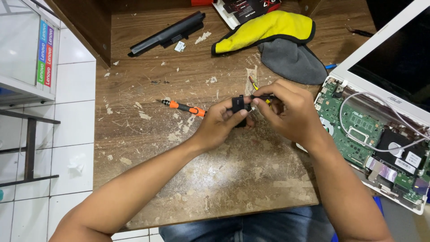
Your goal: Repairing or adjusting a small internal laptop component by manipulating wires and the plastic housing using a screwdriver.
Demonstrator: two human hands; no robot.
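Denim knees [251,226] sit under the table's near edge [215,219]. Left hand [221,123] pinches a small black part [237,104]; right hand [286,112] grips a thin tool [262,96] against it, bare wood below both.

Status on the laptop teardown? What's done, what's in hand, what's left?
Done: the white laptop lies open at the right with its green board bare, and a long black battery sits apart at the desk's far side. In hand: the left hand holds a small black part while the right hand works at it. Left: the laptop is still uncovered; the orange screwdriver lies unused.
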